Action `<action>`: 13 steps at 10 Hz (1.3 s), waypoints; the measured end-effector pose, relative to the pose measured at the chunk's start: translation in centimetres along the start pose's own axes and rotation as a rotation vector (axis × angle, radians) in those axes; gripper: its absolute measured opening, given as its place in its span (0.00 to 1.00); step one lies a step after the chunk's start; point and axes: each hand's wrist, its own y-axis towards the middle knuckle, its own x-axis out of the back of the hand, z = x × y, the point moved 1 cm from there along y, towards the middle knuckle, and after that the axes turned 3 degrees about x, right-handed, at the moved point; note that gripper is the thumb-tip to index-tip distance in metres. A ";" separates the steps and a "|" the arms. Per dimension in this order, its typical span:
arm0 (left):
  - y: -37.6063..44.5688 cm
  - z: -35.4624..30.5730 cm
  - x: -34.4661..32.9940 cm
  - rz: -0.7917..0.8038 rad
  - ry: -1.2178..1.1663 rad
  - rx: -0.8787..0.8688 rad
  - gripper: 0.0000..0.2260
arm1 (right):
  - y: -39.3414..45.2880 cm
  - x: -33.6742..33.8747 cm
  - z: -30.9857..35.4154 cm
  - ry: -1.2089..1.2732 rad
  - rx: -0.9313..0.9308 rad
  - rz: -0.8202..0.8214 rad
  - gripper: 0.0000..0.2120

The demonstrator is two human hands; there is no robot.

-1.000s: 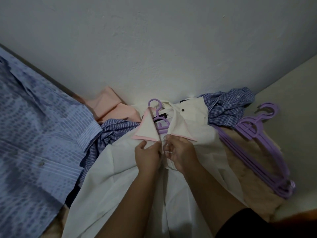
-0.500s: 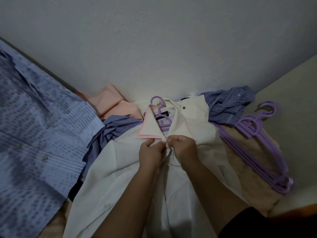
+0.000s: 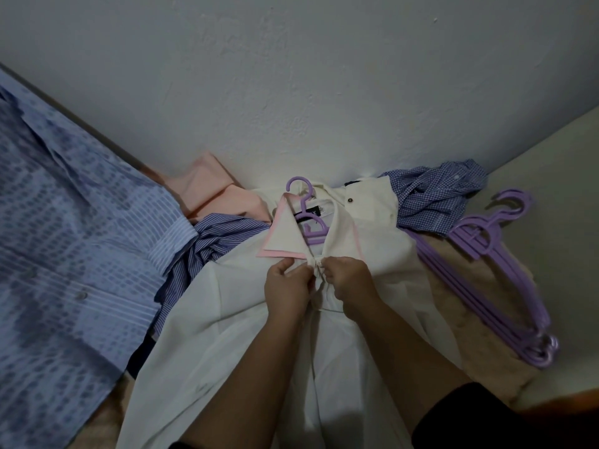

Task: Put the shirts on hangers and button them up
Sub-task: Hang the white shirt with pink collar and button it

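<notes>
- White shirt (image 3: 227,319) lies flat on a purple hanger (image 3: 311,218).
- Left hand (image 3: 285,290) and right hand (image 3: 350,280) pinch its front edges together just below the collar.

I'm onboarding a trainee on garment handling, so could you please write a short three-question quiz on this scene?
1. True or false: the white shirt already has a purple hanger inside its collar.
2. Where do the left hand and right hand pinch the shirt? A) hem B) placket just below the collar C) sleeve
3. Fill in: the spare purple hangers lie to the shirt's ____.

Key: 1 true; 2 B; 3 right
</notes>
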 end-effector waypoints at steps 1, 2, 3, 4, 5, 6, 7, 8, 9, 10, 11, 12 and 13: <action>-0.1 0.0 -0.1 0.008 0.036 -0.029 0.20 | 0.2 0.4 0.0 0.053 -0.119 0.072 0.13; 0.1 0.1 -0.1 0.032 0.050 -0.050 0.19 | 0.6 0.6 0.3 -0.019 -0.085 0.071 0.10; 0.7 0.3 0.1 0.059 0.107 -0.122 0.10 | 0.5 0.2 0.2 -0.165 0.139 0.036 0.07; 0.9 0.2 0.3 0.021 0.137 -0.182 0.06 | 0.1 0.2 -0.1 -0.041 0.240 -0.096 0.08; 0.8 -0.1 0.4 0.038 0.077 -0.166 0.16 | -0.2 0.1 -0.1 -0.070 0.278 -0.027 0.07; 0.6 -0.4 0.5 0.089 -0.059 -0.110 0.19 | -0.2 0.2 -0.4 0.020 0.229 0.098 0.08; 0.4 -0.6 0.5 0.149 -0.195 -0.075 0.13 | -0.2 0.3 -0.4 0.057 0.223 0.142 0.09; 0.2 -0.9 0.7 0.215 -0.216 -0.086 0.09 | -0.1 0.6 -0.1 -0.020 0.288 0.074 0.07; 0.4 -0.7 0.8 0.224 -0.201 -0.080 0.12 | 0.3 0.5 0.3 -0.094 0.309 0.049 0.08; 0.5 -0.6 0.9 0.228 -0.204 -0.075 0.12 | 0.5 0.1 0.3 -0.073 0.258 0.080 0.11; 1.0 -0.6 1.1 0.271 -0.267 -0.032 0.13 | 0.7 -0.2 0.9 0.035 0.079 0.183 0.09; 1.6 -0.5 1.4 0.314 -0.305 -0.002 0.12 | 1.0 -0.1 1.0 0.077 -0.057 0.308 0.09; 1.5 -0.7 1.6 0.357 -0.331 0.012 0.09 | 1.4 0.2 1.0 0.236 -0.130 0.392 0.09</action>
